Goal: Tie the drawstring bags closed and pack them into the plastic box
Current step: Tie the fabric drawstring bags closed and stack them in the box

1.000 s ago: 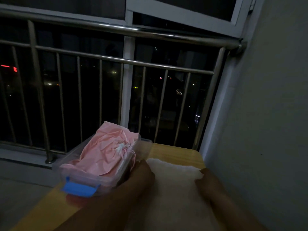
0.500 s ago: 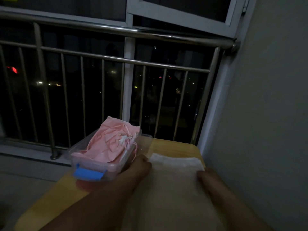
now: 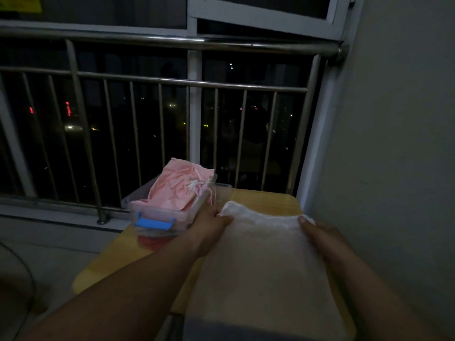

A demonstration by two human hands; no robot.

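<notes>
The flat white fabric drawstring bag (image 3: 266, 254) lies on the yellow wooden table (image 3: 266, 198), just right of the clear plastic box (image 3: 138, 207), which already holds a crumpled pink drawstring bag (image 3: 179, 188). The left hand (image 3: 211, 221) pinches the white bag's far left corner and the right hand (image 3: 317, 232) pinches its far right corner, thumbs on top. The cloth looks light, limp and easily creased; I judge the cord ends at the mouth the best hold, though dim light hides them

The single head-worn camera looks forward and down, close over the table (image 3: 267, 199), apparently facing the railing (image 3: 147, 41).
</notes>
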